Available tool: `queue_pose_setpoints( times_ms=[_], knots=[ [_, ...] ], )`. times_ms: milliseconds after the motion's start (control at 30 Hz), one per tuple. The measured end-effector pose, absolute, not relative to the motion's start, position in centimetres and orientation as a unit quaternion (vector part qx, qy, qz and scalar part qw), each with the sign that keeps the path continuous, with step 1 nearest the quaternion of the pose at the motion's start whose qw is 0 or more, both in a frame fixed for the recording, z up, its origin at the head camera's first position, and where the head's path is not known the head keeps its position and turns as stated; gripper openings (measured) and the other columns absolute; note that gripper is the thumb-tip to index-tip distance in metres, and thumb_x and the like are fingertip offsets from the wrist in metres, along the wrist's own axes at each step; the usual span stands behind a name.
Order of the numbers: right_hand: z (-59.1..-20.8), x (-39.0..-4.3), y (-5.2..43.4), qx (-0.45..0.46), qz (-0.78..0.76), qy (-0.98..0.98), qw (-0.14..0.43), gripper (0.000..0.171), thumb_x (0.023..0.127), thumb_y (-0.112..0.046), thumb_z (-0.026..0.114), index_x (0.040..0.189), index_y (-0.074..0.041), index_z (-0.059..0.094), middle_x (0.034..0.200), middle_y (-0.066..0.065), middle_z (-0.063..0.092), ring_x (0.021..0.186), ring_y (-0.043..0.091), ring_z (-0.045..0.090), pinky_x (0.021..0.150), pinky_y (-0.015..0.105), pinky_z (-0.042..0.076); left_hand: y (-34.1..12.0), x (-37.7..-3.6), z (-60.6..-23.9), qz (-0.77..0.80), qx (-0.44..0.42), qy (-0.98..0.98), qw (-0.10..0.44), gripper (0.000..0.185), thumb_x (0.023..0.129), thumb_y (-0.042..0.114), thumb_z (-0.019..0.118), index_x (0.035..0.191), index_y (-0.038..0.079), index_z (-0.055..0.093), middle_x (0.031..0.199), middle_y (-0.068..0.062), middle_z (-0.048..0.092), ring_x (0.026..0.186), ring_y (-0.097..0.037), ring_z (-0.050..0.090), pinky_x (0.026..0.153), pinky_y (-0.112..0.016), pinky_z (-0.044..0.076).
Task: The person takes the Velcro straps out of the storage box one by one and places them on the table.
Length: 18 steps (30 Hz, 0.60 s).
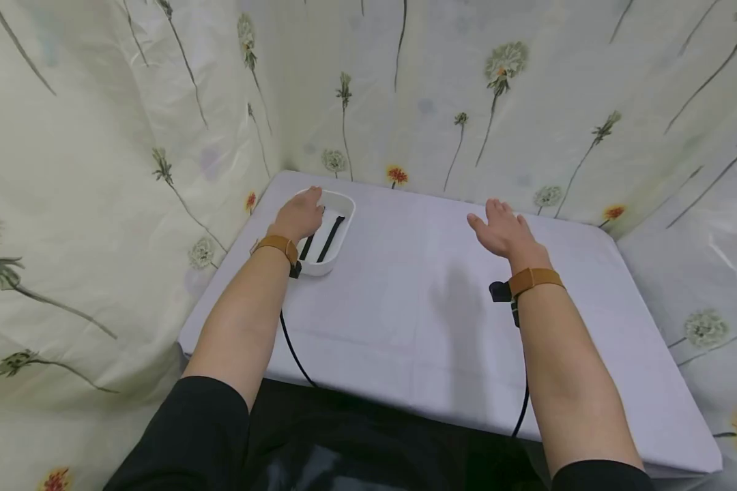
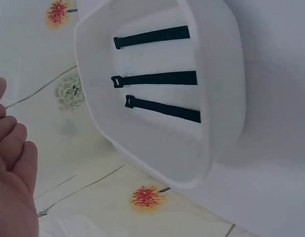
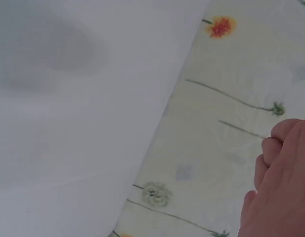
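Note:
My left hand [image 1: 299, 217] hovers over the white tray [image 1: 316, 269] at the table's far left, its fingers loosely bent and holding nothing. Three black hook-and-loop cable ties lie side by side on the tray's floor in the left wrist view: an upper tie [image 2: 153, 37], a middle tie [image 2: 159, 79] and a lower tie [image 2: 164, 108]. The middle and lower ties show slotted heads. In the head view, the left hand hides part of the tray and its ties. My right hand [image 1: 505, 232] is raised above the table's far right side with fingers extended, holding nothing.
A white cloth covers the table [image 1: 393, 286]. Floral curtains [image 1: 430, 88] hang close behind it and at both sides. Each wrist wears a brown strap [image 1: 536, 279] with a small camera, and a black cable [image 1: 291, 351] trails from each toward the front edge.

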State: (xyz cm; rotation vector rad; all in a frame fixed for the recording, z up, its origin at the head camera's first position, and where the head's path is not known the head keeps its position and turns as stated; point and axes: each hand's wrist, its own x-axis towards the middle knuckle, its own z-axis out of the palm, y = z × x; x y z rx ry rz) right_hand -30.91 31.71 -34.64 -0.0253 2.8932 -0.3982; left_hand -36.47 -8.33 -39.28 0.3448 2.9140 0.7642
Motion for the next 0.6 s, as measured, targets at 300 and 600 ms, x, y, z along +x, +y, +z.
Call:
queue_pose_setpoints(
  times_ms=[300,600],
  knots=[
    [-35.1,-31.1,31.5,-0.013,-0.138,0.984,0.112,0.087,0.103,-0.060,0.019,0.157,0.002,-0.009,0.166,0.023,-0.010,0.154,0.040,-0.010,0.122,0.059,-0.006,-10.4,-35.6,-43.2,0.334,0.054,0.941,0.010,0.052,0.105,0.013,0.041,0.156,0.008,0.033,0.156,-0.019,0.043,0.129,-0.038,0.055,0.099,-0.048,0.048],
    [-35.6,-31.3,31.2,-0.012,-0.145,0.983,0.110,0.086,0.103,-0.058,0.021,0.157,0.002,-0.009,0.167,0.022,-0.010,0.154,0.039,-0.009,0.123,0.058,-0.005,-12.9,-34.8,-45.4,0.345,0.021,0.938,-0.017,0.053,0.101,0.009,0.049,0.152,-0.002,0.037,0.151,-0.028,0.045,0.141,-0.041,0.042,0.116,-0.050,0.036]
  ],
)
